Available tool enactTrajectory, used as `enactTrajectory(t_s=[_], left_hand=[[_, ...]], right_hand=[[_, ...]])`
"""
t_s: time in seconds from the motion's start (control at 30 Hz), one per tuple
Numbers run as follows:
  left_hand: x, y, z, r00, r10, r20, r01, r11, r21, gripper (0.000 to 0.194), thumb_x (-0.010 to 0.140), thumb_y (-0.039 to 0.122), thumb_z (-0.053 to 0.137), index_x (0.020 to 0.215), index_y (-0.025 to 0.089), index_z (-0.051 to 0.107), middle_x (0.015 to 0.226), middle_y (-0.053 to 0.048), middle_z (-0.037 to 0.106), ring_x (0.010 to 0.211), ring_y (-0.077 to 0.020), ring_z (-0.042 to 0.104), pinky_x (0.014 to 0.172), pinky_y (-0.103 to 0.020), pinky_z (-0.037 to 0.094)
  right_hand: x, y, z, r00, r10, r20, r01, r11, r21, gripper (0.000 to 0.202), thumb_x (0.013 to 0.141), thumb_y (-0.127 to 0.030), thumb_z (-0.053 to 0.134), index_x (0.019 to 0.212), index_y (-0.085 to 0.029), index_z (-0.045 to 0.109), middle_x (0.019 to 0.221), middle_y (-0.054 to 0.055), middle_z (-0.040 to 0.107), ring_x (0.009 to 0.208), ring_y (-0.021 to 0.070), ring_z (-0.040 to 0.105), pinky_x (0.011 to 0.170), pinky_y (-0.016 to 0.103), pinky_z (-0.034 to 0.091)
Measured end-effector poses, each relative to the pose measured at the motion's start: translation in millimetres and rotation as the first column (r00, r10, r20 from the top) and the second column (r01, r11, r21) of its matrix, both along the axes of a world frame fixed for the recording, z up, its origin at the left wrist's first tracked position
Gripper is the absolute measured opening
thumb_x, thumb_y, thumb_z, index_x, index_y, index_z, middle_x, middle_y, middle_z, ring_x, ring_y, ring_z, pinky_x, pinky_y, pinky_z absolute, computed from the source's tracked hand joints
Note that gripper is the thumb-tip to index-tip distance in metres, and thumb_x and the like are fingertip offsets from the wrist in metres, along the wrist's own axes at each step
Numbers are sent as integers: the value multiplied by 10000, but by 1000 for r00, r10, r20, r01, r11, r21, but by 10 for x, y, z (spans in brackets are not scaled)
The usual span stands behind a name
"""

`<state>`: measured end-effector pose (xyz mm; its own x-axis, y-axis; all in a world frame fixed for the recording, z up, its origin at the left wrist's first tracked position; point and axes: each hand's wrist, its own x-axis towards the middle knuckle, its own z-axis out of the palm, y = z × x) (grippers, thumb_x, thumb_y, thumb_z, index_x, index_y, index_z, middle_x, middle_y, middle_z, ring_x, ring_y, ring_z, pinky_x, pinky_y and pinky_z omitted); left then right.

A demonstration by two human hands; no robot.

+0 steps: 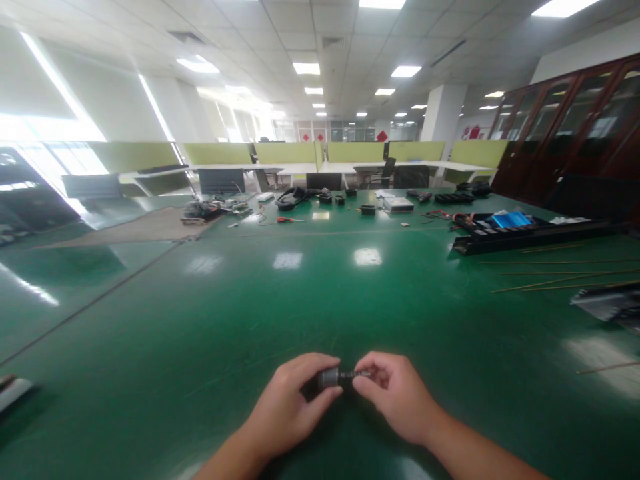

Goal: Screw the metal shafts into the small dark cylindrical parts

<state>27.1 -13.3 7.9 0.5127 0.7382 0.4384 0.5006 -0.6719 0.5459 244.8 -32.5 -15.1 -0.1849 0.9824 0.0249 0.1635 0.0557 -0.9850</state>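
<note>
Close to the near edge of the view, my left hand (299,395) has its thumb and fingers wrapped round a small dark grey metal cylinder (329,379). A thin, dark, ridged shaft (347,375) sticks out of the cylinder's right end, lying roughly level. My right hand (395,393) pinches the far end of that shaft between thumb and fingertips. Fingers partly cover both pieces, and whether the shaft is one with the cylinder I cannot tell. Both hands are low over the green tabletop (280,307).
Across the table lie a red-handled screwdriver (286,220), a black headset-like strap (291,199), a white box (399,204) and small black boxes. On the right are a long black channel (500,240) and several thin brass-coloured rods (560,273). Some pale object (15,392) sits at the left edge.
</note>
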Motion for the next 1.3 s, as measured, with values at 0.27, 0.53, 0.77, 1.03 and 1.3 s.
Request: enactTrajectory(t_s=[0.27, 0.53, 0.77, 1.03, 1.3], left_hand=[[-14, 9, -2, 1000, 10, 3, -10, 1000, 13, 254, 850, 247, 682, 1104, 244, 678, 1003, -38, 746, 906, -190, 712, 837, -286, 581], [-15, 16, 1, 999, 32, -9, -32, 999, 22, 254, 843, 266, 678, 1090, 211, 700, 997, -78, 751, 906, -217, 720, 840, -314, 595], [-36, 18, -2, 999, 40, -12, -40, 999, 29, 252, 842, 260, 686, 1091, 228, 692, 999, -54, 750, 900, -205, 717, 830, -303, 595], [-41, 45, -10, 999, 43, -15, -42, 998, 37, 256, 852, 263, 688, 1106, 237, 682, 1013, -43, 748, 915, -200, 715, 843, -302, 590], [-76, 44, -15, 999, 51, 6, -51, 997, 56, 259, 843, 277, 699, 1100, 250, 690, 1001, -25, 753, 899, -187, 716, 835, -280, 582]], right_hand=[[2, 5, -7, 999, -9, -33, 9, 1000, -17, 125, 809, -273, 682, 828, -149, 678, 643, -15, 584, 537, 109, 495, 505, 211, 366], [16, 17, -22, 1000, -10, -28, 10, 1000, -23, 149, 812, -300, 687, 839, -153, 676, 652, -15, 590, 510, 101, 492, 484, 204, 366], [24, 14, -12, 999, -21, -50, 21, 1000, -6, 136, 829, -297, 669, 815, -162, 662, 628, -26, 563, 506, 105, 488, 488, 210, 360], [40, 22, 3, 998, -38, -53, 37, 999, -7, 145, 823, -302, 666, 807, -161, 638, 617, -28, 552, 491, 104, 479, 475, 214, 347], [71, 37, -5, 994, -52, -100, 50, 999, -23, 173, 804, -312, 665, 764, -155, 604, 592, -30, 544, 457, 97, 466, 445, 208, 323]])
